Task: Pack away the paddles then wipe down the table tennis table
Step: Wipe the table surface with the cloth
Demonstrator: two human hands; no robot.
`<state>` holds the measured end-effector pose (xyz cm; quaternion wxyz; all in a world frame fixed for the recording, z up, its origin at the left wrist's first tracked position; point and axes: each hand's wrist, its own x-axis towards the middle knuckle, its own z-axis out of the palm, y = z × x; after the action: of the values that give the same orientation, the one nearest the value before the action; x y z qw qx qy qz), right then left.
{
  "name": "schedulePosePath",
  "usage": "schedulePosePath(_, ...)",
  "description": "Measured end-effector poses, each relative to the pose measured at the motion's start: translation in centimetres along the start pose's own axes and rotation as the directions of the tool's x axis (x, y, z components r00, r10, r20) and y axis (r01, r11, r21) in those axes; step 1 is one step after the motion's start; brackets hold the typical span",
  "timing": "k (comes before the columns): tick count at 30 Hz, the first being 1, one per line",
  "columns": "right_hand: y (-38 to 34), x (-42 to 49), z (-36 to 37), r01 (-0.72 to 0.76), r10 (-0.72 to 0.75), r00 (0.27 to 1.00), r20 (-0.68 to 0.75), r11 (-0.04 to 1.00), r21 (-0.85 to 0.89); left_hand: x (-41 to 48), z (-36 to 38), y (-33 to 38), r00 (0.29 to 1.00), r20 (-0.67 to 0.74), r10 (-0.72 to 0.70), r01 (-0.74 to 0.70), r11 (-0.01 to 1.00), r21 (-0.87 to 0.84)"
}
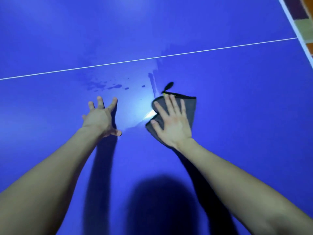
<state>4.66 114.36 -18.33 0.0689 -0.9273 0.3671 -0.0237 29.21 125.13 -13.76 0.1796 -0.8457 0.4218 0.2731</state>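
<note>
1. The dark grey microfibre cloth [190, 107] lies folded and flat on the blue table tennis table [237, 116], a little to the right of the middle of my view and on my side of the thin white line [152, 58] that crosses the surface.
2. My right hand [171, 122] lies palm-down on top of that cloth with its fingers straight and slightly spread, pressing it onto the table rather than curling round it.
3. A small black loop tag [168, 86] sticks out from the cloth's far corner, just beyond my fingertips.
4. Just left of the cloth there is a bright patch of glare [144, 109] on the tabletop.
5. My left hand [100, 118] is beyond that glare, well apart from the cloth, wide open with fingers and thumb splayed and holding nothing. I cannot tell whether its fingertips touch the table.
6. Dark wet spots [108, 85] sit on the surface just past my left hand, between it and the white line.
7. My shadow [157, 200] falls on the near part of the table between my forearms.
8. At the upper right, the table's white edge stripe [294, 26] runs beside a patterned tiled floor [304, 28].
</note>
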Motion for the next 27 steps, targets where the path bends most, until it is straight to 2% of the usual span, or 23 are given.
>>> schedulePosePath(2, -6.4, 4.2, 1.0, 0.133, -0.133, 0.991, 0.011, 0.991, 0.026, 0.1, 0.2, -0.3, 1.0, -0.028, 0.013, -0.013, 1.0, 0.009)
schedulePosePath(4, -9.5, 6.6, 1.2, 0.213, -0.215, 0.976, 0.03, 0.975, 0.059, -0.1, 0.3, -0.4, 0.999, -0.037, 0.016, -0.016, 1.0, -0.001)
schedulePosePath(6, -7.7, 6.8, 1.3, 0.291, -0.291, 0.957, -0.013, 0.951, 0.108, -0.1, 0.1, -0.4, 0.999, -0.05, 0.011, -0.01, 1.0, 0.025)
schedulePosePath(8, -1.8, 6.0, 0.8, 0.34, -0.333, 0.94, -0.068, 0.93, 0.143, -0.3, -0.1, -0.4, 0.999, -0.044, 0.003, 0.0, 0.999, 0.053)
schedulePosePath(9, 2.1, 5.5, 0.3, 0.294, -0.285, 0.955, -0.08, 0.948, 0.126, -0.4, -0.1, -0.4, 0.999, -0.044, -0.001, 0.004, 0.998, 0.065)
schedulePosePath(12, 13.8, 4.5, -1.8, 0.016, -0.016, 0.998, -0.057, 1.0, 0.009, -0.8, -0.2, -0.1, 0.999, -0.044, -0.003, 0.006, 0.998, 0.07)
schedulePosePath(14, 16.6, 4.7, -2.5, -0.13, 0.129, 0.991, -0.023, 0.99, -0.053, -0.8, -0.2, 0.1, 0.998, -0.066, -0.006, 0.011, 0.997, 0.077)
schedulePosePath(16, 13.2, 6.4, -1.8, -0.161, 0.161, 0.987, -0.012, 0.984, -0.073, -1.0, -0.4, 0.0, 0.998, -0.058, -0.003, 0.007, 0.997, 0.071)
schedulePosePath(19, 3.0, 11.5, 0.0, 0.064, -0.064, 0.998, -0.009, 0.997, -0.032, -1.1, -0.4, 0.1, 0.997, -0.071, -0.014, 0.018, 0.998, 0.056)
schedulePosePath(23, -8.0, 18.0, 1.2, 0.3, -0.3, 0.953, 0.048, 0.954, 0.005, -1.1, -0.4, -0.2, 0.997, -0.071, -0.021, 0.024, 0.999, 0.047)
schedulePosePath(25, -8.0, 18.7, 1.3, 0.345, -0.347, 0.936, 0.055, 0.938, 0.042, -1.1, -0.4, -0.1, 0.997, -0.074, -0.03, 0.034, 0.998, 0.044)
schedulePosePath(27, -3.9, 18.0, 1.0, 0.366, -0.366, 0.93, -0.007, 0.927, 0.089, -1.1, -0.6, -0.2, 0.996, -0.081, -0.034, 0.037, 0.999, 0.034)
